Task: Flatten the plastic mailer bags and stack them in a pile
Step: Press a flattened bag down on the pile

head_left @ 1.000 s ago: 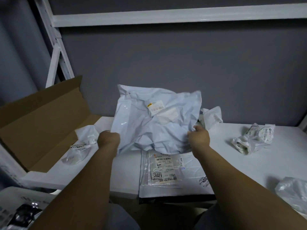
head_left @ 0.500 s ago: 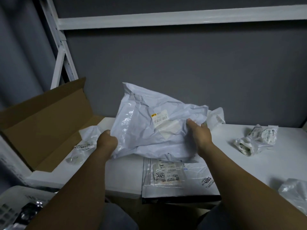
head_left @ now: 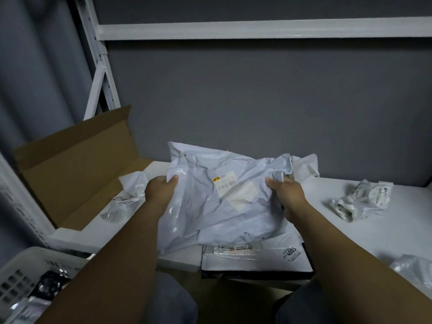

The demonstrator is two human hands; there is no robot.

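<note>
Mailer bags (head_left: 257, 256) lay flat in a pile at the table's (head_left: 350, 242) near edge. Just above them I held a white mailer bag (head_left: 217, 206) (crumpled, barcode label facing me), the left hand (head_left: 160, 191) gripping its left edge, the right hand (head_left: 286, 195) its right edge. Farther off, clear bags (head_left: 360, 199) lay to the right and a cardboard box (head_left: 77, 169) to the left.

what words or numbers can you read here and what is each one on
"4003": print on the flat white plastic mailer bag in the pile.
"402", rest blurred: label on the crumpled clear plastic bag by the brown cardboard box.
Unreadable, blurred: barcode sticker with a yellow mark on the wrinkled white mailer bag gripped by the left hand and right hand; white strip label on the pile.
</note>
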